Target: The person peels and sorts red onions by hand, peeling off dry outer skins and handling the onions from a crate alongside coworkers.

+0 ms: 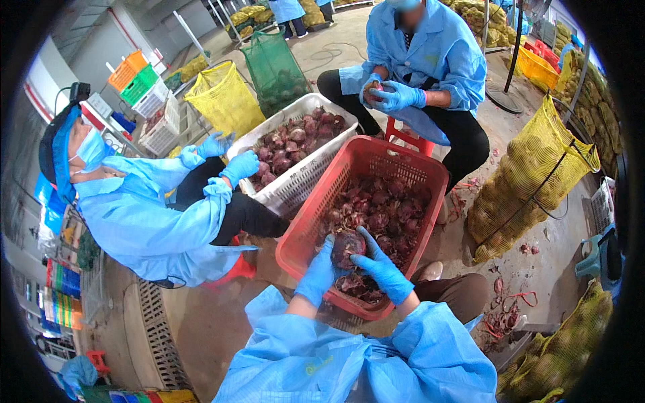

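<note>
A large red onion (348, 249) is held between my two hands over the near half of a red plastic crate (308, 221). My left hand (319, 274), in a blue glove, grips the onion's left side. On its right side press the thumb and fingers of my right hand (384, 272), gloved in blue too. Many red onions (385, 211) with loose papery skins fill the crate's bottom below and beyond my hands. Part of the onion's underside is hidden by my fingers.
A white crate (282, 199) of onions adjoins the red one. Co-workers sit at left (156, 201) and across (426, 65), the latter holding an onion. Yellow mesh sacks (524, 171) stand at right; onion skins (504, 317) litter the floor. A floor drain (162, 337) runs at left.
</note>
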`<state>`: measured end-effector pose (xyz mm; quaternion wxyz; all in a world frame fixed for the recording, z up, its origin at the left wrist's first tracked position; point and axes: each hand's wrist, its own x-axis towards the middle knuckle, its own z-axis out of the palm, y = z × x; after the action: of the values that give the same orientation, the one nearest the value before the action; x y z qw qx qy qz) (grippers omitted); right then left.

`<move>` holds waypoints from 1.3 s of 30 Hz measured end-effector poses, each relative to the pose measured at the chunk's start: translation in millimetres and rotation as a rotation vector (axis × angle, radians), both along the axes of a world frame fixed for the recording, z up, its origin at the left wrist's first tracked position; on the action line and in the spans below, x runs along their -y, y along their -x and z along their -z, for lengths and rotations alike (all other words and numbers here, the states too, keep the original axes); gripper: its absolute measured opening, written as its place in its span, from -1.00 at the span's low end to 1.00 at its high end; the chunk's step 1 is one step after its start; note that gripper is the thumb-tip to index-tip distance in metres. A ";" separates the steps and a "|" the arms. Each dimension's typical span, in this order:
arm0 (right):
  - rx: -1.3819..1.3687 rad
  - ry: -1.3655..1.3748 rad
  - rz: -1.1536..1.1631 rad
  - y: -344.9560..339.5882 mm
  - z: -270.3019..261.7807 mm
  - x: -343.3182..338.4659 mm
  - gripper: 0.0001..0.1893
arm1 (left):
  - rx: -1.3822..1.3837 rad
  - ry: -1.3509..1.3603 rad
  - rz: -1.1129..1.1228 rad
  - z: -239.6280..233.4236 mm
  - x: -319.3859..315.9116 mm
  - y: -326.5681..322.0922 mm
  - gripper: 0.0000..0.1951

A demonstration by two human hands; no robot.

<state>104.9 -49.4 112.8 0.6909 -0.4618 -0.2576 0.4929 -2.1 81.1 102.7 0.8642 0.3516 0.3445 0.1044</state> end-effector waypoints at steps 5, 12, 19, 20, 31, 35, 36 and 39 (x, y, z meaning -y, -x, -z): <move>-0.204 -0.025 0.087 8.4 2.9 -7.2 -0.21 | -0.041 -0.270 -0.069 20.1 -12.4 1.4 -0.55; -0.391 -0.122 0.113 13.0 2.7 -9.2 -0.17 | -0.027 -0.480 -0.061 -4.9 -3.9 7.0 -0.58; -0.071 -0.241 0.293 23.8 8.8 -20.5 -0.11 | 0.152 -0.780 -0.007 -28.1 20.4 -2.4 -0.26; 0.023 -0.246 0.320 22.9 10.1 -19.2 -0.11 | 0.164 -0.707 0.019 -32.0 20.3 -0.1 -0.21; -0.014 -0.288 0.241 15.5 -10.3 -5.5 -0.02 | 0.297 -0.811 0.168 -58.7 17.3 7.1 -0.10; -0.104 -0.342 0.219 12.5 -12.7 -3.2 0.00 | 0.282 -0.924 0.189 -66.4 20.1 3.7 -0.07; -0.086 -0.353 0.219 12.6 -13.5 -4.2 0.01 | 0.281 -0.924 0.187 -66.3 19.6 4.5 -0.07; -0.056 -0.300 0.208 13.5 -22.6 -2.7 -0.01 | 0.301 -0.941 0.135 -61.1 15.3 3.7 -0.05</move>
<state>91.4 -46.6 135.5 0.8062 -0.3637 -0.2596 0.3878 -5.9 65.8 163.8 0.6566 0.7061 0.1081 0.2420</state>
